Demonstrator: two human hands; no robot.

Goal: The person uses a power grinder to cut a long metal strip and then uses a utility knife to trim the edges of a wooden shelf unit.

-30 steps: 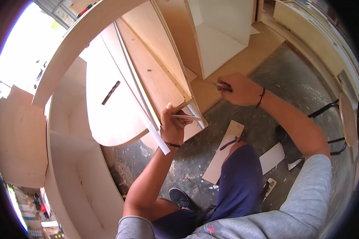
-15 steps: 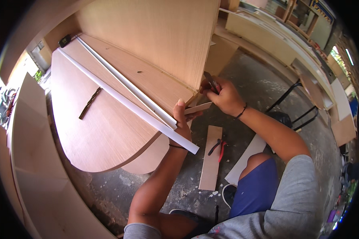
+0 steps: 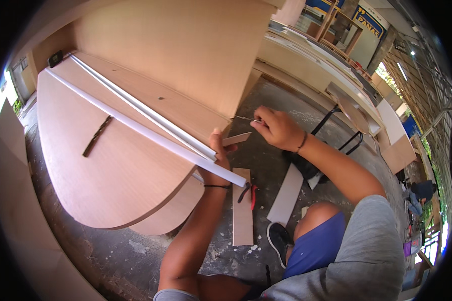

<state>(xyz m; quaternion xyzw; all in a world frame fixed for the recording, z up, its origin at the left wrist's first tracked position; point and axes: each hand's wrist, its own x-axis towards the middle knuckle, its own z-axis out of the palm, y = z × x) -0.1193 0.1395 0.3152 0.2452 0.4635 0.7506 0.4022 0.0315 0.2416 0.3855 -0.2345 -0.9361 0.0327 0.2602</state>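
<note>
My right hand (image 3: 276, 128) is closed in a pinch at the right of the upright wooden panel (image 3: 176, 55). From its fingertips a thin rod-like thing (image 3: 245, 118) reaches toward the panel's lower corner; its kind is unclear. My left hand (image 3: 220, 155) is closed on a small flat piece of wood (image 3: 237, 139) just below that corner, thumb up. Part of this hand is hidden by a white strip (image 3: 150, 128) that lies across the rounded wooden board (image 3: 85, 185) and sticks out past its edge. A second white channel strip (image 3: 145, 110) rests alongside it.
A drill bit (image 3: 96, 136) and a black tape measure (image 3: 55, 58) lie on the rounded board. Below my hands, red-handled pliers (image 3: 252, 195) rest on a wooden plank (image 3: 242, 226) on the floor. A pale board (image 3: 286, 195) and a black metal frame (image 3: 350, 143) are at right.
My right hand has moved away from the panel's corner, with the thin thing now stretching between. My left hand still holds the wood piece. The view has shifted.
</note>
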